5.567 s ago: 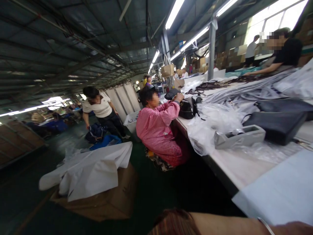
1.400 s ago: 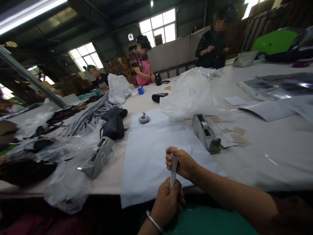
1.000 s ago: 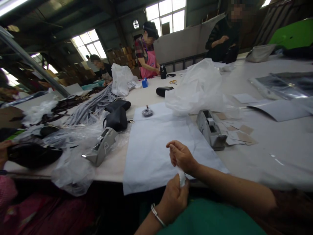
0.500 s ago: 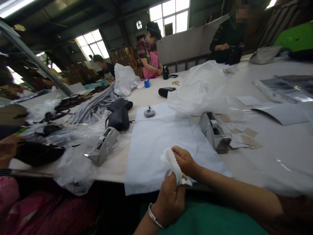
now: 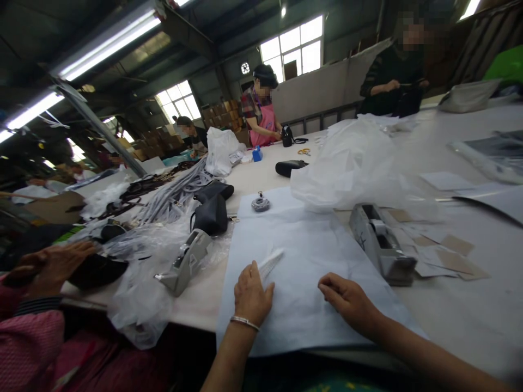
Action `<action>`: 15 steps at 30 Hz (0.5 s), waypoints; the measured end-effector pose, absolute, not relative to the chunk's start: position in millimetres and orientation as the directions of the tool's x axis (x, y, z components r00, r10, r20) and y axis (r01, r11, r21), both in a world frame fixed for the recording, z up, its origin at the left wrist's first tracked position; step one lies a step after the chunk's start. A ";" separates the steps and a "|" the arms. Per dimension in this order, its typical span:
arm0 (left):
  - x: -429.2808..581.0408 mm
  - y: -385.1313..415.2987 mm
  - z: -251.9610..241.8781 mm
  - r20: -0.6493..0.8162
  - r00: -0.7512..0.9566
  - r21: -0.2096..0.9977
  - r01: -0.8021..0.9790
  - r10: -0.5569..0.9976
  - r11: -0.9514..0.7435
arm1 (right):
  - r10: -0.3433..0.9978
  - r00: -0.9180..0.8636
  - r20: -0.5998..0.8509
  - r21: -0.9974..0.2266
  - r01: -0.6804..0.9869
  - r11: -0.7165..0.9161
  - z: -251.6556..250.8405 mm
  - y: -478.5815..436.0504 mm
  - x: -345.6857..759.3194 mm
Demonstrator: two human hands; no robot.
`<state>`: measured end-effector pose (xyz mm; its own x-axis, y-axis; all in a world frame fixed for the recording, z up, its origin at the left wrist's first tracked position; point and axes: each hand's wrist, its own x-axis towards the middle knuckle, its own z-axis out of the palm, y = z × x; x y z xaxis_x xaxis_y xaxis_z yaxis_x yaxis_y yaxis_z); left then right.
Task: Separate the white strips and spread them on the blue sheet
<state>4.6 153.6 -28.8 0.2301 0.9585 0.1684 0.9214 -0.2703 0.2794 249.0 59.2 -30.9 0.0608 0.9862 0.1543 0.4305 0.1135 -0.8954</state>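
Note:
On the pale blue-white sheet (image 5: 294,234), my left hand (image 5: 251,294) lies palm down with its thumb apart from the fingers. A narrow white piece with a textured surface (image 5: 272,263), perhaps folded paper or cloth, sticks out from beside its fingertips; part of it is hidden by the hand. To the right, my right hand (image 5: 345,298) hovers over or rests on the sheet, its fingers curled in and nothing visible in them. Near the sheet's far edge sits a coiled grey strap (image 5: 260,203) with a metal clip.
Grey tape dispensers flank the sheet, one at left (image 5: 184,261) and one at right (image 5: 382,245). Black pouches (image 5: 210,215), clear plastic bags (image 5: 141,294) and a white plastic heap (image 5: 347,163) lie around. Beige cards (image 5: 455,250) are scattered right. A co-worker's hands (image 5: 57,261) are close at left.
The white piece has gone from between both hands down onto the sheet. My hands have moved apart, the left going left and the right going right. The view has shifted somewhat.

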 end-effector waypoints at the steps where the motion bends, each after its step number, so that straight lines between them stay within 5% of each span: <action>1: 1.6 155.7 -29.7 0.178 0.240 0.266 0.922 0.954 -0.282 | 0.986 0.045 0.161 -0.885 0.449 0.124 -28.3 58.1 252.8; 8: 25.3 179.9 28.9 0.527 0.397 0.296 0.743 0.751 -0.600 | 0.987 -0.058 0.153 -0.830 0.535 0.160 -42.3 55.2 279.8; 15: 148.2 228.1 116.3 0.615 0.639 0.305 0.348 0.462 -0.887 | 0.995 -0.096 0.034 -0.819 0.568 0.082 -64.2 77.8 290.1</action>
<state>148.2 228.1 116.3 0.6385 0.4620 0.6155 0.3476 -0.8867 0.3049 290.1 77.8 -64.2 -0.0956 0.9949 0.0336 0.5683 0.0822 -0.8187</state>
